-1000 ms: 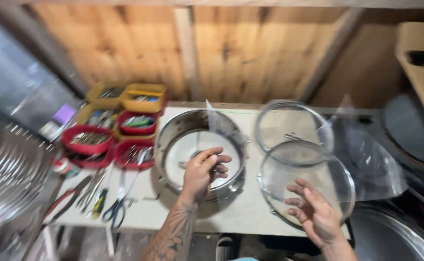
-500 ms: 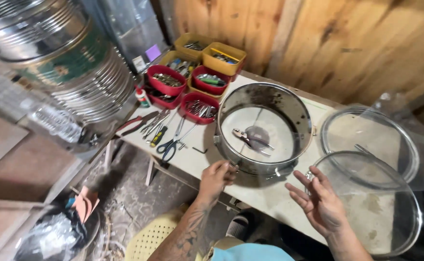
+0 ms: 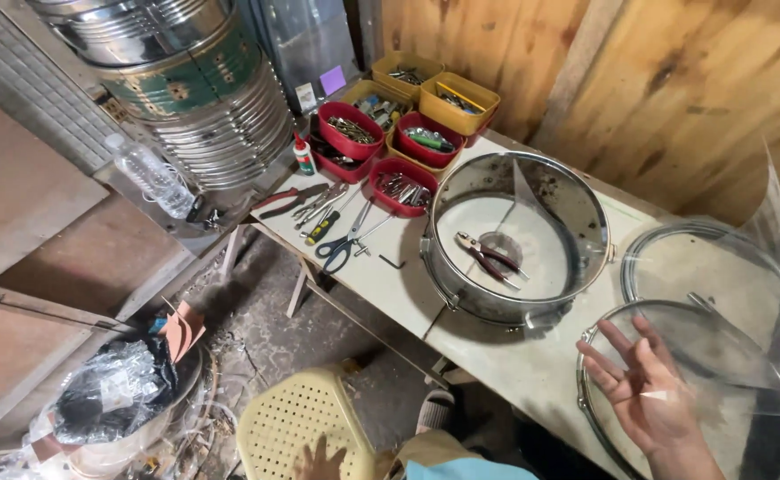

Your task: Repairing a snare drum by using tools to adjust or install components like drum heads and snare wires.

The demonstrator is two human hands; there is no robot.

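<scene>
1. Far left, low: crumpled silver foil and black plastic (image 3: pixel 110 391) stuffed in a pale bucket on the dirt floor.
2. Upper left: stacked shiny metal drum shells (image 3: pixel 194 89), with a clear plastic bottle (image 3: pixel 152 175) lying just below them.
3. Bottom centre: yellow perforated plastic stool (image 3: pixel 297 427), the left hand (image 3: pixel 319 462) resting flat on its near edge, fingers spread and released, gripping nothing.
4. On the left end of the pale worktable (image 3: pixel 381 284): red-handled pliers, screwdrivers and blue-handled scissors (image 3: pixel 341 247) lying loose, a small black hex key (image 3: pixel 393 261) beside them.
5. Behind those: red trays (image 3: pixel 381 151) and yellow trays (image 3: pixel 443 89) filled with screws and small hardware, a small glue bottle (image 3: pixel 304 155) just to their left.
6. Table centre: open steel drum shell (image 3: pixel 516 238) standing on its rim, red-handled pliers (image 3: pixel 490 258) lying inside it.
7. Right of the shell: metal hoop (image 3: pixel 715 284) flat on the table under a clear plastic sheet.
8. Near right: second hoop with a clear drumhead (image 3: pixel 719 400); right hand (image 3: pixel 646 391) hovering over its left rim, palm up, fingers spread and released, grasping nothing.
</scene>
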